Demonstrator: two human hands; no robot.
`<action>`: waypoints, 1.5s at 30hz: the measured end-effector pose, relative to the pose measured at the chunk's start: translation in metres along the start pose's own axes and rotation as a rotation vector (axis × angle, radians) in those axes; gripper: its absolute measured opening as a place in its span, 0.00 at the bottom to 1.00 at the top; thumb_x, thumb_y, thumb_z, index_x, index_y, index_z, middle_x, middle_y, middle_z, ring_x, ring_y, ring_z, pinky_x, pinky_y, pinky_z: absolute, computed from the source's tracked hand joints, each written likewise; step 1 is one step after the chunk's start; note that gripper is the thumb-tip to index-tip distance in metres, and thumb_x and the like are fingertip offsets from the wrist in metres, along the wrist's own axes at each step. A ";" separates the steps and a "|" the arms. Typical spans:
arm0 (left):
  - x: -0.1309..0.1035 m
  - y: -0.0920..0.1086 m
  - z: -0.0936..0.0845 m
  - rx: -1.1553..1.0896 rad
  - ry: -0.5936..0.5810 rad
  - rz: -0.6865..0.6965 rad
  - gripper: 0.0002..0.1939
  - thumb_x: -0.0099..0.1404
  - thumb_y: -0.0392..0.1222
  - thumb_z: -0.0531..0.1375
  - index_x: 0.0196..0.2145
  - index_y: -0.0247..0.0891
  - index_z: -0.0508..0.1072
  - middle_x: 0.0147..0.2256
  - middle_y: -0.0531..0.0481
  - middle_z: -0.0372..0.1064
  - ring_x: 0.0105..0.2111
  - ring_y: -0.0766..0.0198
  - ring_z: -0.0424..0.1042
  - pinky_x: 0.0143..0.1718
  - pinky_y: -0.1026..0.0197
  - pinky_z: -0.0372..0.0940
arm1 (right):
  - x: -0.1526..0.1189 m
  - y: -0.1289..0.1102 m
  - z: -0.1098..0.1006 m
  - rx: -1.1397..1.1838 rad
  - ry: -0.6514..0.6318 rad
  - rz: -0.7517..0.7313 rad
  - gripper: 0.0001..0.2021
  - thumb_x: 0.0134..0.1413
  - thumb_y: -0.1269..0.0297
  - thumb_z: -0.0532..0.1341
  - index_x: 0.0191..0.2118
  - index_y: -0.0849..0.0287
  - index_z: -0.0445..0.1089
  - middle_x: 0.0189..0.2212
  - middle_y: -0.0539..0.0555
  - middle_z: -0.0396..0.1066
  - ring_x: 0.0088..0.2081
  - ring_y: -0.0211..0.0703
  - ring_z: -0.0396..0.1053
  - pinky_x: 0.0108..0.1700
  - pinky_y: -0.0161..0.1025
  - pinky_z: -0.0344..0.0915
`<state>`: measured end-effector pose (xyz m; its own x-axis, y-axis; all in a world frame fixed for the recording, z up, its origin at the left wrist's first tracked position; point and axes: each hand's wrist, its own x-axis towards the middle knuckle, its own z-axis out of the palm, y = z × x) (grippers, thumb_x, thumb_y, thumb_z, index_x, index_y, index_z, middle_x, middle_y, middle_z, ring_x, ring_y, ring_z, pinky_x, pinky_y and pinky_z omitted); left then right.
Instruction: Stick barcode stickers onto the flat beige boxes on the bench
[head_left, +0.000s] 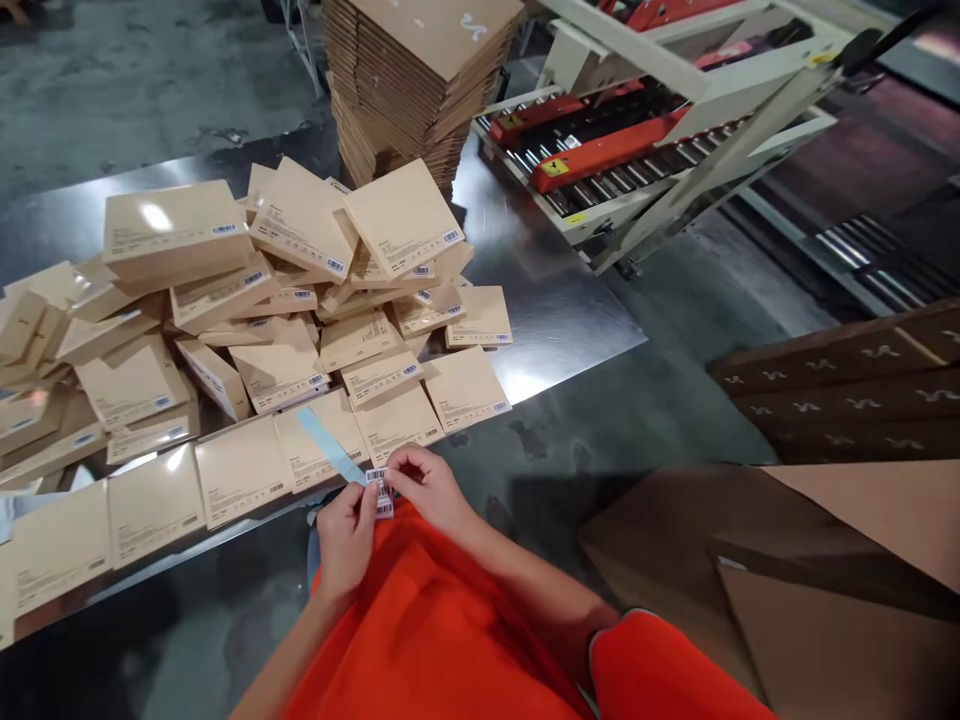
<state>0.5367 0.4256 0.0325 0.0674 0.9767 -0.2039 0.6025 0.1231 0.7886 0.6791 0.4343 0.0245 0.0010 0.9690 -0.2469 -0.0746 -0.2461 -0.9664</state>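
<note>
My left hand point(346, 535) pinches a strip of barcode labels point(380, 494) just off the table's front edge. At the labels' upper right, the thumb and forefinger of my right hand point(429, 485) are closed together at their edge. From the labels a light blue backing strip point(328, 443) runs up and left across a flat tan box point(294, 462). Along the front edge lies a row of such boxes, among them one box point(241, 470) to the left and another box point(466, 388) to the right. Small print runs along their lower edges.
Behind the row, many tan boxes point(176, 225) are heaped loosely on the metal table point(559, 330). A tall stack of flattened cartons point(420, 90) stands at the back. A roller conveyor point(600, 160) is beyond the right corner; brown cartons point(847, 390) lie at the right.
</note>
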 end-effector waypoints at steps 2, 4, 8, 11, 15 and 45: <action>0.000 0.000 0.000 0.006 0.001 0.007 0.24 0.64 0.55 0.50 0.15 0.40 0.53 0.14 0.58 0.48 0.17 0.70 0.51 0.20 0.65 0.49 | 0.003 0.003 -0.004 -0.034 0.066 -0.054 0.08 0.53 0.59 0.60 0.28 0.57 0.66 0.30 0.51 0.66 0.32 0.39 0.63 0.34 0.36 0.61; -0.001 -0.003 -0.002 0.004 -0.004 -0.001 0.25 0.64 0.55 0.51 0.15 0.40 0.54 0.14 0.58 0.48 0.17 0.70 0.51 0.20 0.65 0.49 | 0.012 0.009 -0.017 -0.160 0.168 -0.071 0.09 0.57 0.59 0.56 0.30 0.57 0.66 0.36 0.53 0.68 0.36 0.41 0.65 0.38 0.37 0.62; -0.003 -0.019 -0.013 0.009 0.003 -0.064 0.23 0.63 0.56 0.52 0.17 0.39 0.64 0.16 0.56 0.58 0.19 0.68 0.59 0.22 0.66 0.54 | 0.034 0.032 -0.065 -0.675 0.294 0.079 0.06 0.54 0.67 0.55 0.29 0.58 0.67 0.43 0.57 0.68 0.46 0.46 0.65 0.49 0.43 0.60; -0.005 -0.034 -0.018 0.018 0.025 -0.104 0.22 0.63 0.57 0.52 0.22 0.38 0.70 0.19 0.53 0.66 0.21 0.66 0.64 0.24 0.66 0.58 | 0.041 0.052 -0.091 -0.807 0.310 0.181 0.04 0.50 0.69 0.58 0.26 0.58 0.68 0.43 0.58 0.68 0.48 0.52 0.62 0.50 0.48 0.57; -0.007 -0.044 -0.017 0.027 0.024 -0.115 0.23 0.62 0.58 0.52 0.21 0.38 0.72 0.19 0.53 0.67 0.22 0.64 0.66 0.23 0.65 0.60 | 0.042 0.067 -0.092 -0.910 0.280 0.257 0.05 0.50 0.69 0.59 0.25 0.58 0.70 0.45 0.55 0.68 0.49 0.53 0.59 0.48 0.48 0.55; -0.002 -0.055 -0.010 0.092 -0.141 -0.005 0.19 0.65 0.51 0.50 0.27 0.39 0.73 0.32 0.46 0.77 0.32 0.59 0.75 0.32 0.62 0.68 | 0.052 0.067 -0.087 -1.060 0.164 0.381 0.07 0.55 0.65 0.58 0.28 0.57 0.71 0.47 0.54 0.65 0.51 0.52 0.56 0.45 0.45 0.55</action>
<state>0.4955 0.4190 -0.0046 0.1711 0.9408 -0.2927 0.6731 0.1053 0.7320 0.7605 0.4665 -0.0591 0.2949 0.8324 -0.4691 0.7828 -0.4920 -0.3810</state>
